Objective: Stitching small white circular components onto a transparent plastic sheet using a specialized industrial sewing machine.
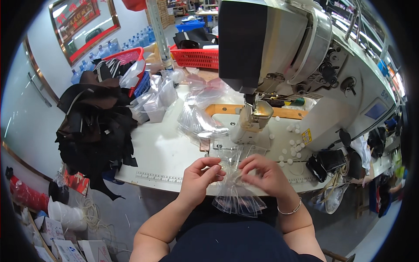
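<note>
STATUS. Left hand point(198, 178) and right hand point(264, 174) meet at the near edge of the worktop point(161, 148), directly in front of the sewing machine point(297, 65). Between them: a bunch of small clear plastic bags point(238, 197), top end pinched, lower ends fanning out over the worktop edge toward the lap.

GRIP.
- L hand: fingers curled, thumb and forefinger closed on the top of the bags.
- R hand: fingertips closed on the same top edge, just beside the L grip. Thin bracelet point(291, 210) on that wrist.

SURROUNDINGS.
- More clear bags point(198, 118) heaped loose far-left of the machine post point(246, 126).
- Small white round pieces point(291, 148) scattered on the worktop, right of the post.
- Pile of dark cut pieces point(94, 126) at the left end of the worktop; red baskets point(196, 56) far behind.

RISKS (judgement).
1. Film is thin and slick; pinch covers the top edge only. If either grip eases, bags likely slip out and drop off the near edge.
2. Bags cling together, so 2+ may separate as one; cause: static, layers hard to see.
3. Hands work near the needle zone; loose film could drift under the machine head and snag.
4. An elbow or the bag tails could sweep white pieces off the worktop.
</note>
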The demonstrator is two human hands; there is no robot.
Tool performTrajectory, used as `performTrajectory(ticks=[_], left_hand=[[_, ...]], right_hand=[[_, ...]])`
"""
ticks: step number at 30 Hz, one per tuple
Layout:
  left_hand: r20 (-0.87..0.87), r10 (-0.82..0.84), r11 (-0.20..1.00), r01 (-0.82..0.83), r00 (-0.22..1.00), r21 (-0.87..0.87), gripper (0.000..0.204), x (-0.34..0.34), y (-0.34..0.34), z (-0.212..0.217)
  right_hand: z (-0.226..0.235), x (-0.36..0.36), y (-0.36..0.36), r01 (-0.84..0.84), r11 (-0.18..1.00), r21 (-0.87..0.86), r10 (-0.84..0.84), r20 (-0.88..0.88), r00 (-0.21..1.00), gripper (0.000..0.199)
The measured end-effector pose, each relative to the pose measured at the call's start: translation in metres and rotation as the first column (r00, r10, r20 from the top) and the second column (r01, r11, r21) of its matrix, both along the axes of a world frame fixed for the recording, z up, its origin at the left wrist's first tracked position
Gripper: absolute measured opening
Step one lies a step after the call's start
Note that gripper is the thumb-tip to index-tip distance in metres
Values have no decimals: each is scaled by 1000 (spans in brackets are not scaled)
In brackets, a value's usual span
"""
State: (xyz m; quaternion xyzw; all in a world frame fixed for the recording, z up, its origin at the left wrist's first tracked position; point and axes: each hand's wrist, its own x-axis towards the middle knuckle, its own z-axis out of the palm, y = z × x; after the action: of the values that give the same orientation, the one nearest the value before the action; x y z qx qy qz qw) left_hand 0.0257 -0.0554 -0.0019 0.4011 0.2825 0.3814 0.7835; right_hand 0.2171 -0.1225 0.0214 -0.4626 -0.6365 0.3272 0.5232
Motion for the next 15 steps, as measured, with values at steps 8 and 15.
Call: performTrajectory(ticks=[8,15], left_hand=[[15,-186,977,184,982,106,16,13,-5,-13],[-15,-145,979,146,989,143,12,15,1,-18]], right_hand=[[-10,4,4,142,942,-305,-134,49,990,11],[-14,5,8,-59,855,-516,-110,-292,950,13]])
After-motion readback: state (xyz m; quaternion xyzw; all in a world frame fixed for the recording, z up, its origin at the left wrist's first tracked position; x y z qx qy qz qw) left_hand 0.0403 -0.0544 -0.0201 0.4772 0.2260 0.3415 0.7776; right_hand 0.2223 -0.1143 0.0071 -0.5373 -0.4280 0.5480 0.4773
